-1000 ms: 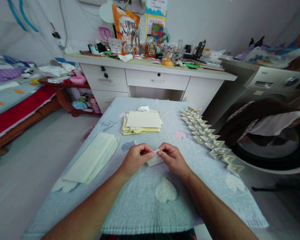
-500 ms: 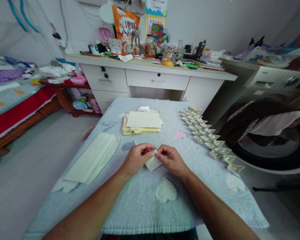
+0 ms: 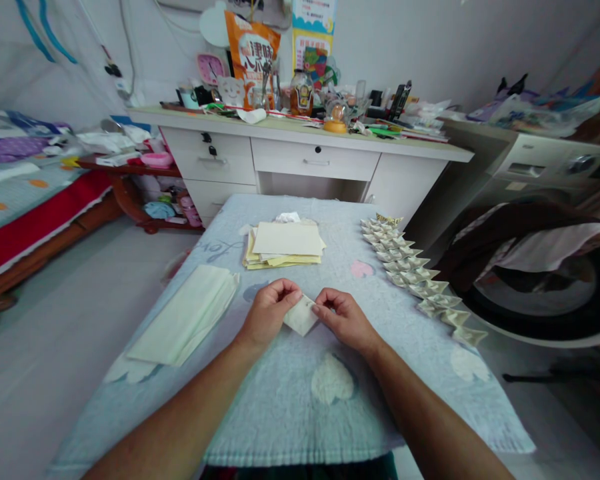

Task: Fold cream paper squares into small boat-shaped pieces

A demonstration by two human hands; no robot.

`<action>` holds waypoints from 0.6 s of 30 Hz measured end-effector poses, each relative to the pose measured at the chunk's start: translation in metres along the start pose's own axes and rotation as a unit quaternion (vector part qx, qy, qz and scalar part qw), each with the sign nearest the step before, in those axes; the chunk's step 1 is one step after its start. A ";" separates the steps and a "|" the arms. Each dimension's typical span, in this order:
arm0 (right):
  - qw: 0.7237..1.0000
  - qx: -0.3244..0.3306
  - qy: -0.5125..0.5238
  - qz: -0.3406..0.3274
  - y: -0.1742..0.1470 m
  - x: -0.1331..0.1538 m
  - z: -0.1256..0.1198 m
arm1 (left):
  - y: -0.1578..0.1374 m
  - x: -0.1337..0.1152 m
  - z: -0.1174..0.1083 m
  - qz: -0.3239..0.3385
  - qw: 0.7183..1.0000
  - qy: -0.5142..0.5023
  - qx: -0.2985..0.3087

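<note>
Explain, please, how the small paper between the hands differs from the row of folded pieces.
The small paper is one mostly flat piece; the row of folded pieces has many, with pointed tips. The small paper is held by the left hand and right hand, while the row of folded pieces rests on the cloth. Both look mostly pale.

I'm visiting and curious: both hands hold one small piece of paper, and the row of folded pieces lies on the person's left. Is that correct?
Not the side: the head view shows the row of folded pieces on the person's right. The left hand and right hand do hold one small piece of paper.
</note>
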State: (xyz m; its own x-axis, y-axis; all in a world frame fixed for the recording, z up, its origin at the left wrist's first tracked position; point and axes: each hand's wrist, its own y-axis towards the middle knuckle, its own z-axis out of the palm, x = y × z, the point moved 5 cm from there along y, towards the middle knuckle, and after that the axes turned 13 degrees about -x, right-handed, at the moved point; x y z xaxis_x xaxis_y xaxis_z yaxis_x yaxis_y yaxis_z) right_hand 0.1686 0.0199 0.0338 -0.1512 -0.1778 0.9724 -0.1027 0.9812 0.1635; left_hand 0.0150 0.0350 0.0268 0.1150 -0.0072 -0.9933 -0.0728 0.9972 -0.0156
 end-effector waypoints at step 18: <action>0.999 0.008 0.045 0.014 0.003 -0.006 0.004 | -0.006 -0.001 0.007 0.050 0.998 0.046 -0.001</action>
State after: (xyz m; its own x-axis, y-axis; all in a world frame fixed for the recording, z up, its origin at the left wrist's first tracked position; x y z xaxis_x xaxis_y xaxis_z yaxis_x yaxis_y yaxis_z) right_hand 0.1650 0.0232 0.0282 -0.0655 -0.1417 0.9877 -0.1159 0.9842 0.1335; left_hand 0.0221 0.0297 0.0285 0.0164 0.0849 -0.9963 -0.0821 0.9931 0.0832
